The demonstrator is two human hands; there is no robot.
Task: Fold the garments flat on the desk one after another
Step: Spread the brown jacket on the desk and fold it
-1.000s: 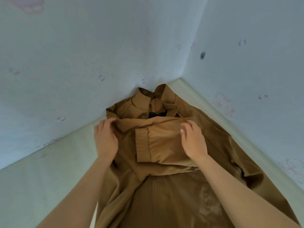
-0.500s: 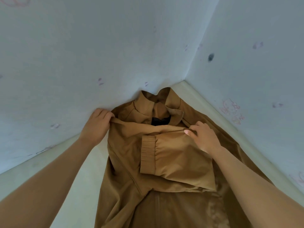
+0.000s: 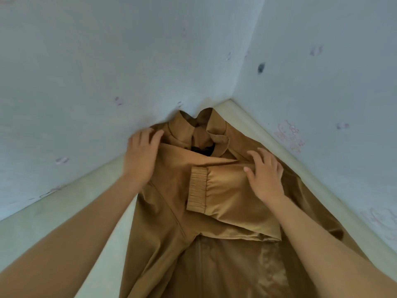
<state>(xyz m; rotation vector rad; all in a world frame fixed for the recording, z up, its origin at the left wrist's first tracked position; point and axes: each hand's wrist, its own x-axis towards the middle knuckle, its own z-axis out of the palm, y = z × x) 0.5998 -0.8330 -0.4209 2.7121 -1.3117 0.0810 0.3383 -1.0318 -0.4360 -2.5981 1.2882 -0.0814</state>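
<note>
A tan-brown jacket (image 3: 171,222) lies on the pale desk (image 3: 64,229), its stand-up collar pushed into the corner of the walls. One sleeve with a ribbed cuff (image 3: 197,188) is folded across the chest. My left hand (image 3: 140,155) rests on the jacket's left shoulder beside the collar, fingers spread and fairly straight, slightly blurred. My right hand (image 3: 265,173) lies on the folded sleeve near the right shoulder, fingers spread and lightly bent. The jacket's lower part runs out of view at the bottom.
Two pale blue walls (image 3: 107,61) with faint pink marks meet in a corner right behind the collar. The desk's raised light rim (image 3: 279,151) runs along the right wall. Bare desk surface shows left of the jacket.
My left hand has let go of the shoulder edge and now lies flatter on it, nearer the collar. My right hand has slid slightly down onto the folded sleeve.
</note>
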